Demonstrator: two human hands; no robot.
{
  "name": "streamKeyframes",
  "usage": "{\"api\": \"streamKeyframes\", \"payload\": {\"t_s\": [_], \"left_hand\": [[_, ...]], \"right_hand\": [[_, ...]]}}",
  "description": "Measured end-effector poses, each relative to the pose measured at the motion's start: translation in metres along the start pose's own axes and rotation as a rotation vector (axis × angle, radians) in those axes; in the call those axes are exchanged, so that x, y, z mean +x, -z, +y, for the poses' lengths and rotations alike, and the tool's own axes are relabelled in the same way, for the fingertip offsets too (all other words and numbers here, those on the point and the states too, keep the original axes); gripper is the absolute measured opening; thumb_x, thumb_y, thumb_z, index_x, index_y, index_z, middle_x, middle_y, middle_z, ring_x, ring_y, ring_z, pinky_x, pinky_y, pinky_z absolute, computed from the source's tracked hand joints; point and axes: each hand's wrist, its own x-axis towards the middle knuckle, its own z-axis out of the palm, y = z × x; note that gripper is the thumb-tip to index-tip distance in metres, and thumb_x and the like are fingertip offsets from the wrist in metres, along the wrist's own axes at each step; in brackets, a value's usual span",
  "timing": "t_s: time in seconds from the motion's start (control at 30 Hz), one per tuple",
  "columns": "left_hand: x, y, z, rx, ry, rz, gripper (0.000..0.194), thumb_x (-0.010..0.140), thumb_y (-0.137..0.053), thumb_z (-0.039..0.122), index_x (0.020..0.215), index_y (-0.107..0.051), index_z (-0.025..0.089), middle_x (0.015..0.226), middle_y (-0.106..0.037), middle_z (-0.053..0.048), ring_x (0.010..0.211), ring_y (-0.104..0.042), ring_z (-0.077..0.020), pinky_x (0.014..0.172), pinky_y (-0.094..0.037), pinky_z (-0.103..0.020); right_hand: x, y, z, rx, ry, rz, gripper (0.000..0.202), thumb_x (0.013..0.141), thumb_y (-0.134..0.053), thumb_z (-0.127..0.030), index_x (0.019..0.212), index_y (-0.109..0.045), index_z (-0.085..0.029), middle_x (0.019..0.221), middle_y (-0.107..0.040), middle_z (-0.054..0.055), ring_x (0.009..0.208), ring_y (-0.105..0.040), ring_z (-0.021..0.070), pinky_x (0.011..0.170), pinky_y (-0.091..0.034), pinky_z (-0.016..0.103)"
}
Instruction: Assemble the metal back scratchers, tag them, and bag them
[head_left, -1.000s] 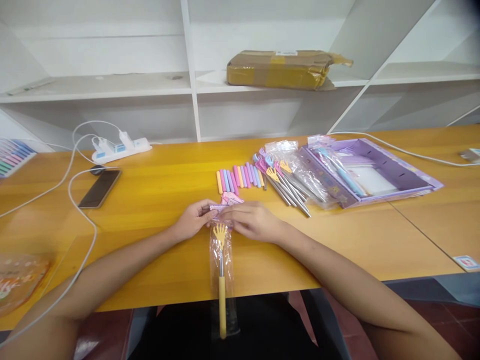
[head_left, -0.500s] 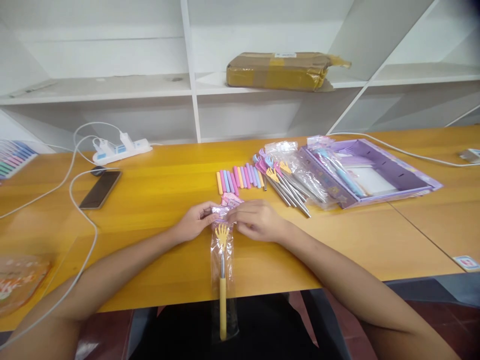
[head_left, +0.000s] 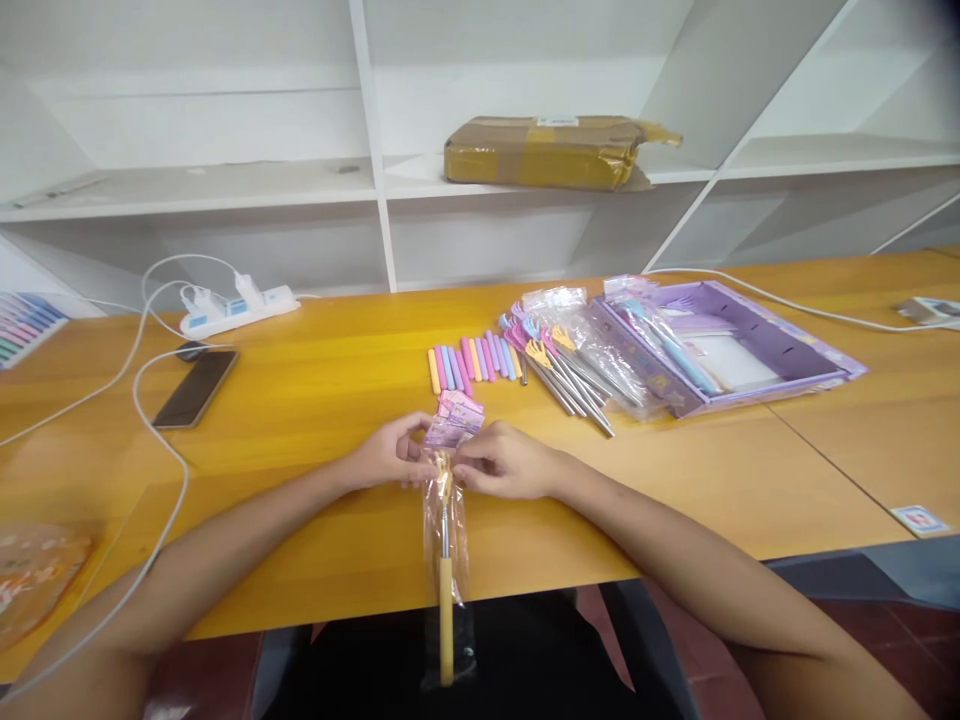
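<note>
The scratcher [head_left: 446, 585] is in a clear bag [head_left: 461, 555], its handle past the desk's [head_left: 322, 560] near edge. My left hand [head_left: 386, 455] and right hand [head_left: 510, 462] pinch the bag at the scratcher's head; a slack grip could drop it. Toward the far edge, a box [head_left: 791, 340] holds paper [head_left: 739, 365], a bagged stick [head_left: 671, 350] along its left side.

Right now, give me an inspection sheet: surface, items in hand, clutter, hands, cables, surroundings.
Surface: orange-yellow table, wood-toned.
Items in hand: clear bag around a yellow scratcher, handle overhanging the table's near edge.
Clutter: coloured tubes side by side, a pile of metal-rod scratchers, purple box, phone.
Hands: left hand and right hand pinch the bag near its top, below a purple card.
Cables: white cable crosses the left forearm in view; power strip at back left.
Surroundings: taped carton on white shelves.
</note>
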Motion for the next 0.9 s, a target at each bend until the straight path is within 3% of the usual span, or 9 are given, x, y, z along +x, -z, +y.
{"api": "streamKeyframes", "payload": {"t_s": [0.07,0.17,0.3,0.37,0.47,0.6,0.67,0.77,0.9], "left_hand": [[0.001,0.001,0.003,0.013,0.082,-0.057,0.066,0.079,-0.088,0.037,0.132,-0.052,0.020,0.085,-0.070,-0.001,0.057,-0.063,-0.0112,0.049,-0.048,-0.021],[0.002,0.001,0.007,0.024,0.098,-0.089,0.071,0.080,-0.088,0.034,0.139,-0.050,0.019,0.090,-0.073,-0.005,0.057,-0.065,-0.0108,0.046,-0.048,-0.020],[0.001,-0.001,0.004,0.028,0.065,-0.033,0.055,0.083,-0.085,0.037,0.126,-0.061,0.014,0.081,-0.072,-0.004,0.051,-0.060,-0.0084,0.041,-0.045,-0.017],[0.001,-0.001,-0.001,-0.017,0.022,0.080,0.049,0.083,-0.085,0.038,0.119,-0.064,0.013,0.072,-0.069,-0.001,0.048,-0.058,-0.0080,0.039,-0.042,-0.016],[0.005,0.003,-0.007,-0.180,-0.095,0.352,0.051,0.077,-0.090,0.038,0.114,-0.063,0.015,0.066,-0.066,0.003,0.044,-0.055,-0.0065,0.038,-0.038,-0.015],[0.012,0.012,-0.009,-0.396,-0.223,0.597,0.046,0.071,-0.095,0.036,0.099,-0.064,0.015,0.068,-0.065,0.004,0.051,-0.059,-0.0061,0.045,-0.043,-0.014],[0.014,0.015,-0.008,-0.471,-0.260,0.605,0.047,0.072,-0.094,0.036,0.101,-0.063,0.016,0.077,-0.067,0.002,0.062,-0.066,-0.0090,0.056,-0.051,-0.017],[0.013,0.016,-0.006,-0.498,-0.276,0.522,0.048,0.077,-0.090,0.041,0.109,-0.063,0.018,0.089,-0.069,-0.001,0.072,-0.070,-0.0129,0.066,-0.055,-0.023],[0.010,0.013,-0.004,-0.405,-0.268,0.397,0.054,0.080,-0.086,0.046,0.121,-0.062,0.020,0.104,-0.067,-0.003,0.065,-0.065,-0.0105,0.059,-0.048,-0.025]], "right_hand": [[0.002,-0.002,-0.001,0.092,-0.046,-0.038,0.034,0.102,-0.056,-0.031,0.070,-0.064,-0.019,0.057,-0.061,-0.004,0.049,-0.052,0.0087,0.053,-0.043,0.022],[0.004,-0.002,-0.001,0.227,-0.125,-0.052,0.029,0.103,-0.058,-0.033,0.081,-0.070,-0.017,0.059,-0.067,-0.003,0.051,-0.060,0.0088,0.053,-0.049,0.020],[0.003,-0.002,0.000,0.403,-0.230,-0.053,0.031,0.102,-0.061,-0.041,0.088,-0.073,-0.016,0.066,-0.072,0.000,0.054,-0.068,0.0100,0.055,-0.056,0.021],[0.003,-0.003,0.001,0.504,-0.307,-0.106,0.035,0.100,-0.062,-0.047,0.089,-0.071,-0.015,0.070,-0.072,0.000,0.053,-0.067,0.0103,0.054,-0.055,0.022],[0.004,-0.006,0.004,0.569,-0.377,-0.165,0.036,0.095,-0.069,-0.052,0.093,-0.069,-0.016,0.077,-0.071,0.001,0.061,-0.066,0.0121,0.059,-0.055,0.024],[0.009,-0.008,0.006,0.515,-0.369,-0.090,0.036,0.087,-0.079,-0.049,0.100,-0.069,-0.017,0.093,-0.071,0.001,0.084,-0.067,0.0167,0.078,-0.056,0.029],[0.010,-0.003,0.007,0.584,-0.409,-0.080,0.038,0.089,-0.076,-0.052,0.103,-0.069,-0.018,0.092,-0.071,0.002,0.082,-0.067,0.0173,0.078,-0.057,0.031],[0.007,0.017,0.015,0.567,-0.447,-0.001,0.038,0.092,-0.070,-0.056,0.097,-0.070,-0.018,0.084,-0.066,0.002,0.069,-0.066,0.0168,0.064,-0.057,0.030],[-0.009,0.071,0.043,0.014,-0.411,0.324,0.027,0.094,-0.069,-0.046,0.102,-0.076,-0.021,0.088,-0.066,0.005,0.080,-0.064,0.0200,0.073,-0.056,0.033]]}}
